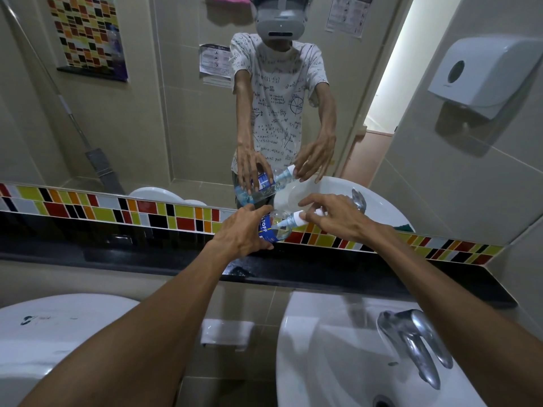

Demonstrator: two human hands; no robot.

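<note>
A clear plastic bottle with a blue label and a white pump top is tilted to the right above the black ledge. My left hand grips its body around the label. My right hand pinches the white pump nozzle at the bottle's neck with the fingertips. The mirror above repeats both hands and the bottle.
A white sink with a chrome tap lies below right. A white toilet lid sits at lower left. A strip of coloured tiles runs under the mirror. A white paper dispenser hangs on the right wall.
</note>
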